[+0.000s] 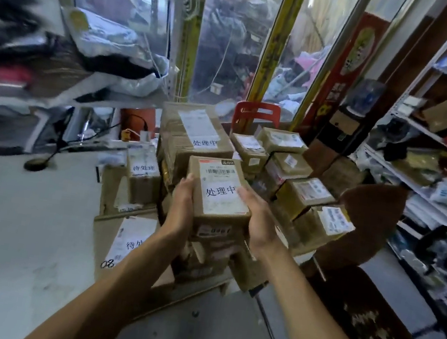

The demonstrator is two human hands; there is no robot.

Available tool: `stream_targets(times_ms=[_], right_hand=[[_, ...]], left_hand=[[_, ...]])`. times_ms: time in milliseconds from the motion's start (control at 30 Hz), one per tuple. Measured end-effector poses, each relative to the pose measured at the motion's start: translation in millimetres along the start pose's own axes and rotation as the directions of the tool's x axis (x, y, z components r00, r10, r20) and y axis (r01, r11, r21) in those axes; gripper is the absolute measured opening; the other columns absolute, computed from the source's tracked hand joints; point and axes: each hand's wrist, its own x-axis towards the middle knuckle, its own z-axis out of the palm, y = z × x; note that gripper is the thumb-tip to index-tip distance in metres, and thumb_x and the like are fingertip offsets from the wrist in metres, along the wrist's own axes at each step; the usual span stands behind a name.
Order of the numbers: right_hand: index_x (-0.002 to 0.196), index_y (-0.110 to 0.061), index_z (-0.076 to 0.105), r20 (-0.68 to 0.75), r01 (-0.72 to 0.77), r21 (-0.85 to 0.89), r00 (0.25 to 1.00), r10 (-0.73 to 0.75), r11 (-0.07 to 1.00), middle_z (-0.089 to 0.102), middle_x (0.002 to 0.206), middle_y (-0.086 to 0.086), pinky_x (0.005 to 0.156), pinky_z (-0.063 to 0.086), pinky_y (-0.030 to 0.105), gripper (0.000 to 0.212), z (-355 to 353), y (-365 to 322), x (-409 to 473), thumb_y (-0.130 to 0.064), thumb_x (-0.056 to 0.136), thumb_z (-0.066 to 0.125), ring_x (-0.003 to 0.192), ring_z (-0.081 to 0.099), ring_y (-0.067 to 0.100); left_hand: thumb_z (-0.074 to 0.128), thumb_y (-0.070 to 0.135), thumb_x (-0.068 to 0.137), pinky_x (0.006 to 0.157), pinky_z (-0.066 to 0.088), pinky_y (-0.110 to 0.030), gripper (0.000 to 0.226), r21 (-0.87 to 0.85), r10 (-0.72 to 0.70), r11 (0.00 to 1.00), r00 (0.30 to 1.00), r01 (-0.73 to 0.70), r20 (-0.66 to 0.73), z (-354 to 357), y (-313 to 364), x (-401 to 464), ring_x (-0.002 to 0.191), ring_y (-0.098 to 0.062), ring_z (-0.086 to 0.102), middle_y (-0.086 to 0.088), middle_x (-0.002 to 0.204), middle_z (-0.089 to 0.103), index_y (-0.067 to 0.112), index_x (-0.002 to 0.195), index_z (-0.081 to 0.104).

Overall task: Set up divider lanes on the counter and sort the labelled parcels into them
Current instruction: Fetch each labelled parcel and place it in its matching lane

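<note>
**Labelled parcel held between both hands over the counter stack**

I see the small cardboard parcel (220,188) gripped from both sides: my left hand (183,201) presses flat along its left face with the fingers wrapped at the edge, and my right hand (257,218) clasps its right face, thumb lying on the top label. That white label reads 处理中, under a barcode sticker.

Taking this parcel as my landmark: directly behind it sits a large taped box (193,132) bearing the same 处理中 label. To its left stands a smaller box (142,174) marked 待处理, and nearer me on the left lies a flat carton (128,242) whose label starts 待处. To its right, a cluster of small parcels (297,178) is stacked in rows. Below it more boxes are piled, partly hidden by my hands. The pale counter (17,224) stretches left of the parcel; a red chair back (256,114) rises behind it.
</note>
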Motion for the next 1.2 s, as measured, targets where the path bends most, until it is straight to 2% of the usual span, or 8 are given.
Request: stream_targets(times_ms=[100, 233, 400, 500, 800, 933, 1067, 1200], right_hand=[[0.139, -0.015, 0.056, 0.124, -0.031, -0.009, 0.992, 0.032, 0.999, 0.069, 0.128, 0.016, 0.097, 0.057, 0.044, 0.035, -12, 4, 26, -0.025, 0.107, 0.045, 0.117, 0.068, 0.032], [0.139, -0.016, 0.055, 0.241, -0.095, 0.002, 0.966, 0.092, 0.995, 0.068, 0.129, 0.016, 0.099, 0.054, 0.046, 0.035, -30, 16, 49, -0.025, 0.106, 0.046, 0.12, 0.066, 0.033], [0.137, -0.018, 0.055, 0.347, -0.094, -0.001, 0.934, 0.088, 0.996, 0.068, 0.129, 0.016, 0.097, 0.056, 0.042, 0.032, -47, 6, 67, -0.023, 0.108, 0.044, 0.117, 0.068, 0.029], [0.14, -0.02, 0.054, 0.401, -0.088, -0.034, 0.911, 0.094, 0.996, 0.067, 0.131, 0.013, 0.103, 0.053, 0.047, 0.034, -55, 5, 73, -0.026, 0.107, 0.046, 0.12, 0.066, 0.029], [0.141, -0.03, 0.053, 0.427, -0.09, -0.108, 0.895, 0.128, 0.99, 0.071, 0.125, 0.004, 0.099, 0.056, 0.048, 0.039, -66, 13, 78, -0.036, 0.102, 0.055, 0.11, 0.071, 0.022], [0.143, -0.031, 0.05, 0.403, -0.068, -0.125, 0.908, 0.113, 0.99, 0.067, 0.129, 0.002, 0.096, 0.058, 0.046, 0.045, -65, 12, 78, -0.042, 0.099, 0.057, 0.11, 0.071, 0.021], [0.148, -0.028, 0.042, 0.259, 0.196, -0.36, 0.96, -0.105, 0.912, 0.039, 0.139, -0.007, 0.11, 0.037, 0.038, 0.061, -65, 10, 68, -0.053, 0.095, 0.058, 0.132, 0.036, 0.012], [0.129, -0.021, 0.059, 0.161, 0.48, -0.544, 0.864, -0.477, 0.688, 0.057, 0.12, -0.001, 0.096, 0.044, 0.037, 0.046, -57, -2, 59, -0.047, 0.091, 0.052, 0.112, 0.046, 0.014]], left_hand=[[0.025, 0.05, 0.109, 0.066, 0.06, -0.027, 0.046, -0.015, 0.002, 1.0, 0.995, -0.003, -0.098, 6, -10, 9, 0.094, -0.018, 0.077, 0.001, 0.102, 0.079, 0.027, 0.123, 0.062], [0.023, 0.049, 0.109, 0.074, 0.062, -0.03, 0.058, -0.038, -0.016, 0.999, 0.981, 0.009, -0.193, 22, -23, 13, 0.104, -0.024, 0.074, -0.011, 0.116, 0.075, 0.013, 0.138, 0.058], [0.021, 0.047, 0.11, 0.065, 0.06, -0.026, 0.05, -0.012, 0.019, 1.0, 0.965, -0.023, -0.263, 45, -22, 15, 0.082, -0.013, 0.077, 0.003, 0.086, 0.08, 0.021, 0.114, 0.064], [0.022, 0.046, 0.11, 0.063, 0.06, -0.026, 0.048, 0.009, 0.043, 0.999, 0.952, -0.042, -0.304, 55, -24, 16, 0.083, -0.014, 0.077, 0.003, 0.089, 0.08, 0.023, 0.112, 0.063], [0.027, 0.05, 0.109, 0.089, 0.056, -0.043, 0.055, 0.05, 0.022, 0.999, 0.886, 0.002, -0.463, 66, -26, 8, 0.102, -0.028, 0.075, -0.013, 0.113, 0.076, 0.014, 0.128, 0.064], [0.028, 0.044, 0.109, 0.079, 0.058, -0.038, 0.053, 0.04, 0.029, 0.999, 0.85, -0.009, -0.526, 68, -24, 6, 0.099, -0.03, 0.075, -0.016, 0.11, 0.076, 0.008, 0.125, 0.065], [0.034, 0.046, 0.108, 0.091, 0.055, -0.046, 0.05, 0.118, 0.068, 0.993, 0.826, -0.002, -0.56, 66, -23, -2, 0.102, -0.031, 0.074, -0.014, 0.112, 0.076, 0.013, 0.122, 0.069], [0.044, 0.051, 0.1, 0.101, 0.052, -0.05, 0.043, 0.17, 0.084, 0.985, 0.795, 0.024, -0.601, 56, -22, -14, 0.101, -0.024, 0.074, -0.005, 0.109, 0.078, 0.022, 0.111, 0.073]])
